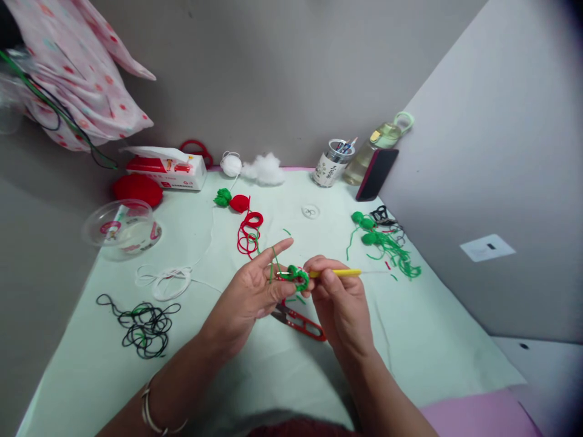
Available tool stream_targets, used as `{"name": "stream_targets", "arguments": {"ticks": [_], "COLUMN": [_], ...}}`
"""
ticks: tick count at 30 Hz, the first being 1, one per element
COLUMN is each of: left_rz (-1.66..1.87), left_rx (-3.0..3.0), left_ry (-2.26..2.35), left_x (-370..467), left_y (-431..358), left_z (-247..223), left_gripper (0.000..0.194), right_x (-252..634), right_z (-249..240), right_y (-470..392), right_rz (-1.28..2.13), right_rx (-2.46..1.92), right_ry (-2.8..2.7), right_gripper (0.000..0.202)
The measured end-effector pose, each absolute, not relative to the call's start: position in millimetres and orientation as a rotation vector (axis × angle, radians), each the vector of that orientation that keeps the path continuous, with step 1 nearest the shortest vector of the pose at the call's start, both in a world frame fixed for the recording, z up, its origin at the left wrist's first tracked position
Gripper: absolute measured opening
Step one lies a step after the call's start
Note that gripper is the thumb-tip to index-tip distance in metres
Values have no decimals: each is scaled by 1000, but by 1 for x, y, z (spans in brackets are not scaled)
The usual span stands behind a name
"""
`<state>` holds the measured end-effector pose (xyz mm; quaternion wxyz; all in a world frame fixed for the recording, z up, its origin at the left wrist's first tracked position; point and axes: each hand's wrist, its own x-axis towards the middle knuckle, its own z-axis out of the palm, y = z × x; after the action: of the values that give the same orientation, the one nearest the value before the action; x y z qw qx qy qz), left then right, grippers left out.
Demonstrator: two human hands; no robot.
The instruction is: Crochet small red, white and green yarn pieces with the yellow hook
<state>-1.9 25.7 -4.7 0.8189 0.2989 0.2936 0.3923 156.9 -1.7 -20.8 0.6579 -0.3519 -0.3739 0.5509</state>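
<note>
right grip (pixel 340 303) holds yellow hook (pixel 348 273) within table edges (pixel 455 298).

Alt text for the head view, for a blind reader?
The left hand pinches a small green crochet piece while the right hand holds a yellow hook against it. Red snips lie beneath on a pale table, with black cord at left, red yarn beyond and a phone at back right.

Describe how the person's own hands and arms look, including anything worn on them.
The left hand and right hand are ungloved. No sleeve shows on the left forearm or right forearm. A thin, pale, metallic-looking bangle circles the left forearm; none shows on the right.
</note>
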Motion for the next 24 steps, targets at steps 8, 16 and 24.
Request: {"name": "stream_targets", "arguments": {"ticks": [8,16,24], "left_rz": [809,777,835], "left_rx": [536,438,564], "left_ry": [546,507,585], "left_x": [-5,-6,8], "left_y": [24,27,21], "left_z": [-6,-5,-15], "left_gripper": [67,46,22], "right_x": [160,174,165], "right_z": [-19,-8,-22], "right_y": [1,7,-2], "right_rz": [1230,1293,1136], "right_rx": [-789,-822,-853], "right_ry": [-812,-669,-1039], "right_gripper": [15,24,17]}}
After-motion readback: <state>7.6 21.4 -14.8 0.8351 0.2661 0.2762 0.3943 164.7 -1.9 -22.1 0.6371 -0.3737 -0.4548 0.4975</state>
